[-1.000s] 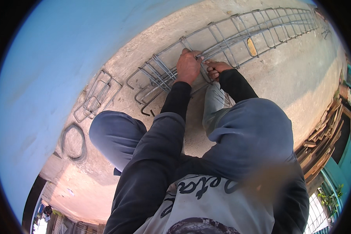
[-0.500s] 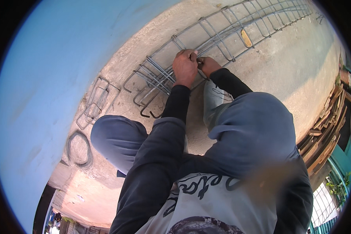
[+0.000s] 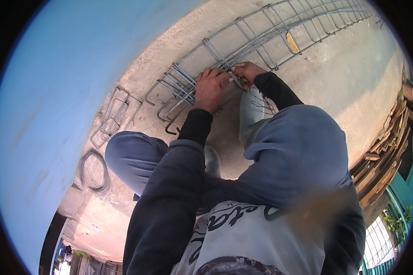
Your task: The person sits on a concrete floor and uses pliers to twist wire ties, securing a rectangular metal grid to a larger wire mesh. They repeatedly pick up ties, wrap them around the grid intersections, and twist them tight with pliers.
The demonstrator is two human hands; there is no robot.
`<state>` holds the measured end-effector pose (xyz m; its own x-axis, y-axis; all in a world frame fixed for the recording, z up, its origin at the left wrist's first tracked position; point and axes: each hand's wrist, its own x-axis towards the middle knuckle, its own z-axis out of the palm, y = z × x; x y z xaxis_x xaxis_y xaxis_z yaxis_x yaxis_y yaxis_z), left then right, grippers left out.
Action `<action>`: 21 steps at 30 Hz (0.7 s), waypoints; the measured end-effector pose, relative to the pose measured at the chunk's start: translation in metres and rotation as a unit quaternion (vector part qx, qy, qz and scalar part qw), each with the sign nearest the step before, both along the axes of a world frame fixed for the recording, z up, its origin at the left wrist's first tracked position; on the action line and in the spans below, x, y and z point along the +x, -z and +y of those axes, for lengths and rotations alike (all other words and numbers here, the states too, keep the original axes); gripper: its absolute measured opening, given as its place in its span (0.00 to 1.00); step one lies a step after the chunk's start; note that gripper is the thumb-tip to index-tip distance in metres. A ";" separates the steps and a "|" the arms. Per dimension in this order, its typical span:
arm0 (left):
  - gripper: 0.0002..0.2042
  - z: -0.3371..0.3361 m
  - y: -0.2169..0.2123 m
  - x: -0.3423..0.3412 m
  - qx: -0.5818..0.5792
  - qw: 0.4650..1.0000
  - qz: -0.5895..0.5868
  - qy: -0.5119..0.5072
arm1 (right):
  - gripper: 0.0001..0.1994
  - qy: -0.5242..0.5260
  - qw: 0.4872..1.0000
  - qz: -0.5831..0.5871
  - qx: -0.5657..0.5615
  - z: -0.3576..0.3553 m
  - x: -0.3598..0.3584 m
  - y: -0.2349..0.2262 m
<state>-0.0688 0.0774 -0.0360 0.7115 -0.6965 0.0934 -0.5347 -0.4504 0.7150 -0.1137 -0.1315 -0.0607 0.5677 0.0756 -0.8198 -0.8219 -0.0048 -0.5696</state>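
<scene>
A long grey rebar cage (image 3: 257, 39) of bars and square stirrups lies on the concrete, curving away to the far right. At its near end, several stirrups (image 3: 182, 82) are bunched close together. My left hand (image 3: 211, 89) is over the cage beside this bunch, its thumb and fingers pinched together. Just to its right, my right hand (image 3: 248, 72) is at a stirrup joint with fingers closed. Whatever either hand pinches is too small to make out. Thin dark wires (image 3: 264, 105) show by my right shin, below the right hand.
Loose bent stirrups (image 3: 116, 112) and a coil of wire (image 3: 94, 170) lie at left along a blue wall (image 3: 55, 119). A yellowish flat piece (image 3: 292, 42) is within the cage. Stacked wooden boards (image 3: 383, 153) stand at the right. My knees flank the near end.
My left hand has drawn back to the left, away from the right hand. The right hand has turned slightly, and more of its fingers shows at the joint.
</scene>
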 end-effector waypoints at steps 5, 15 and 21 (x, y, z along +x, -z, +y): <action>0.08 -0.007 0.006 0.004 -0.093 0.994 0.040 -0.048 | 0.11 0.112 0.993 0.016 0.019 0.008 -0.006 -0.009; 0.06 -0.028 -0.002 -0.003 -0.109 0.987 0.088 -0.076 | 0.06 0.074 0.980 -0.095 -0.159 0.016 -0.010 0.019; 0.06 -0.005 0.004 -0.004 -0.016 0.998 -0.020 0.050 | 0.12 0.162 0.986 0.040 0.019 0.001 -0.003 0.003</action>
<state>-0.0728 0.0725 -0.0401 0.6333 -0.7604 0.1439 -0.6051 -0.3706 0.7046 -0.1170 -0.1308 -0.0637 0.5003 -0.0683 -0.8631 -0.8191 0.2858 -0.4974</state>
